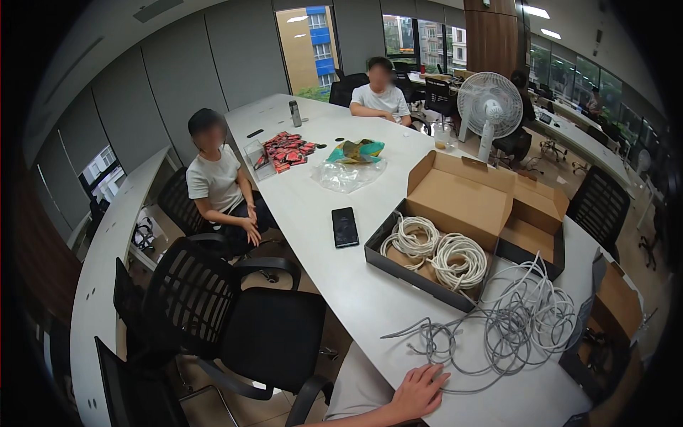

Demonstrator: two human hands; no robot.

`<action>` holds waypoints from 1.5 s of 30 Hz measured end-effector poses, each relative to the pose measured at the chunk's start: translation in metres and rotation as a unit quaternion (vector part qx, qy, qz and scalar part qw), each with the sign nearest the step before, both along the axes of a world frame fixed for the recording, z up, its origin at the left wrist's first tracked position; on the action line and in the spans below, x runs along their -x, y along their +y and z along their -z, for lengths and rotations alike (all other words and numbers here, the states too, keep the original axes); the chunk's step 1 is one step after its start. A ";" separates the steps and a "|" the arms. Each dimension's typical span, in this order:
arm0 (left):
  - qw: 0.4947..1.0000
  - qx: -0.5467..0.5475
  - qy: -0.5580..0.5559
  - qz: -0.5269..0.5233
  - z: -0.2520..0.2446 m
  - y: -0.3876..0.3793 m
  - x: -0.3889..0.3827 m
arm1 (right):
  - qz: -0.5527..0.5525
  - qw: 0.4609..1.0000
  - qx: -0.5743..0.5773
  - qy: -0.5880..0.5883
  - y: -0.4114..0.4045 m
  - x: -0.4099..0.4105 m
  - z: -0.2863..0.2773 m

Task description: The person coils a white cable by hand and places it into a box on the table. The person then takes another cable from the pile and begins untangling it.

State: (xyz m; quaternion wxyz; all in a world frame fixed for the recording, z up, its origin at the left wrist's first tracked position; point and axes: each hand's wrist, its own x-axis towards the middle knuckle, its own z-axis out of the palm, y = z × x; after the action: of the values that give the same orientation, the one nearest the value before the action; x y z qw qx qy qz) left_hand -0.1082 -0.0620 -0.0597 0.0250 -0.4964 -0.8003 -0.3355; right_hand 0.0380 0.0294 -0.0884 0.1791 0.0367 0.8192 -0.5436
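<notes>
My left hand (419, 392) lies palm down at the table's near edge, fingertips beside a loose grey network cable (469, 392); no held thing shows in it. My right hand is out of view. Tangled grey and white cables (512, 325) spread over the white table (341, 283) to the right of my left hand. Beyond them, an open black cardboard box (416, 276) with a brown inside holds coiled white cables (459, 261). A second open box (533, 235) adjoins it on the right. A black smartphone (345, 227) lies left of the boxes.
Farther along are red packets (288, 150), a clear plastic bag (349, 175), a teal packet (355, 151) and a bottle (295, 113). Two people (216, 176) (380, 96) sit at the table. A white fan (490, 107) stands behind; black chairs (272, 320) are at left, another box (619, 299) at right.
</notes>
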 end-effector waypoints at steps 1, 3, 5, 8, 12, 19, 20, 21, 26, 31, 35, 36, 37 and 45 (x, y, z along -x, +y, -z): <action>1.000 -0.007 0.013 0.000 0.000 0.000 0.000 | -0.005 1.000 0.012 -0.004 -0.002 0.004 0.000; 0.999 -0.045 0.010 -0.012 0.000 0.001 -0.002 | -0.019 0.999 0.038 -0.013 -0.006 0.009 -0.002; 0.998 -0.059 0.028 -0.018 0.004 0.002 -0.002 | -0.037 0.997 0.062 -0.021 -0.008 0.014 -0.003; 0.994 -0.103 0.044 0.008 0.011 0.002 -0.004 | -0.060 0.993 0.093 -0.036 -0.011 0.021 -0.003; 0.994 -0.106 0.027 0.014 0.017 0.001 -0.005 | -0.087 0.987 0.124 -0.051 -0.016 0.031 0.001; 0.997 -0.061 0.038 0.005 0.012 0.001 -0.003 | -0.114 0.975 0.165 -0.094 -0.019 0.024 0.016; 0.998 -0.049 0.040 0.011 0.010 0.001 -0.002 | -0.117 0.974 0.168 -0.099 -0.019 0.021 0.019; 0.998 -0.050 0.038 0.010 0.009 0.001 -0.003 | -0.119 0.972 0.174 -0.104 -0.019 0.018 0.022; 0.998 -0.060 0.017 -0.001 0.004 -0.001 -0.002 | -0.117 0.969 0.191 -0.102 -0.022 0.022 0.015; 0.996 -0.088 0.009 0.002 0.000 0.000 0.001 | -0.087 0.982 0.165 0.032 -0.002 0.036 -0.051; 0.996 -0.089 0.031 0.000 -0.008 0.001 0.008 | 0.033 0.977 0.208 -0.017 0.031 0.026 -0.112; 0.995 -0.099 0.001 0.019 -0.011 0.001 0.012 | 0.083 0.980 0.177 0.023 0.039 0.029 -0.120; 0.993 -0.110 -0.025 0.037 -0.014 0.000 0.014 | 0.133 0.978 0.145 0.066 0.044 0.033 -0.126; 0.956 -0.237 -0.111 0.129 -0.034 0.014 0.020 | 0.173 0.849 -0.384 0.319 0.041 0.048 -0.140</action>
State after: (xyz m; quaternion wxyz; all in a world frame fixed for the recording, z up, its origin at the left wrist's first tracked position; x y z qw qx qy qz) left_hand -0.1280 -0.0478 -0.0256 0.0096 -0.5352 -0.6244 -0.5689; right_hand -0.0102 0.0701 0.0515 -0.2173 0.0680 0.9550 -0.1899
